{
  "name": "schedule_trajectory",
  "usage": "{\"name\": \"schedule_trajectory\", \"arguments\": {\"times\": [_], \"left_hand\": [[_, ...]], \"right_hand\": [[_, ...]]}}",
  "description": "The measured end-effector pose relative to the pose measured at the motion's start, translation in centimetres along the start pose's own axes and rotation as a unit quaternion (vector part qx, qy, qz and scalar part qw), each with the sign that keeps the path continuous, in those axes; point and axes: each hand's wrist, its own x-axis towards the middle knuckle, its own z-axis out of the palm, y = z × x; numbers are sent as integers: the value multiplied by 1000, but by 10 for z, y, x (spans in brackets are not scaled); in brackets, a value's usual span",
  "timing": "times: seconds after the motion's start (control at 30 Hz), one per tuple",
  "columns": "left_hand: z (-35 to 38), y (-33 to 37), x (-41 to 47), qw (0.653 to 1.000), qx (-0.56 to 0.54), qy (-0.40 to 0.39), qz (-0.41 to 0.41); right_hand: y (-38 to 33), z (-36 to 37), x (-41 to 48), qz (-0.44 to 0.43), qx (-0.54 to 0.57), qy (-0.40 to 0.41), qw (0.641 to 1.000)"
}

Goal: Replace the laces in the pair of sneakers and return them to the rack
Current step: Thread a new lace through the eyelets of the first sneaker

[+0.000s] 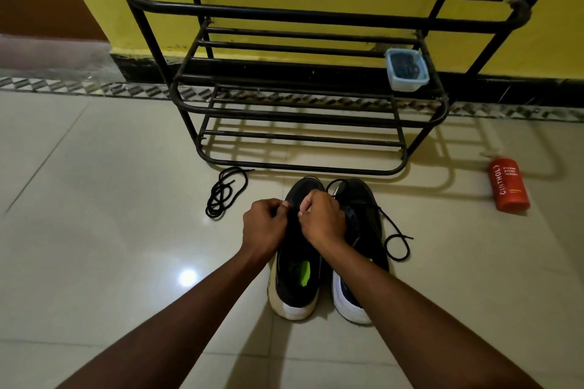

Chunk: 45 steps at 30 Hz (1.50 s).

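Note:
Two black sneakers with white heels stand side by side on the tiled floor, toes toward the rack. Over the lace area of the left sneaker (297,275) are both hands. My left hand (264,224) and my right hand (320,218) have curled fingers that pinch something small at its eyelets, probably a lace; it is hidden by the fingers. The right sneaker (363,224) carries a black lace (396,238) that trails loose on the floor to its right. A loose black lace (224,191) lies coiled left of the shoes.
A black metal shoe rack (303,110) stands against the yellow wall just beyond the shoes. On its middle shelf at the right sits a small plastic tub (406,69) with dark contents. A red bottle (507,185) lies on the floor at the right.

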Motion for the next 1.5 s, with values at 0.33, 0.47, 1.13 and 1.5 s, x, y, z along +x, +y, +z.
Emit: {"name": "schedule_trajectory", "arguments": {"times": [0.33,0.47,1.13,1.5], "left_hand": [[-3,-6,8,999,-38,-17,-19],[-4,-6,9,997,-65,-26,-31],[-16,20,33,979,-197,-40,-35],[-70,18,59,855,383,-186,297]], "right_hand": [[4,1,-4,-11,45,32,998],[6,-2,-7,6,111,46,993],[8,14,-63,-79,14,115,990],[19,20,-67,-101,-3,108,989]]}}
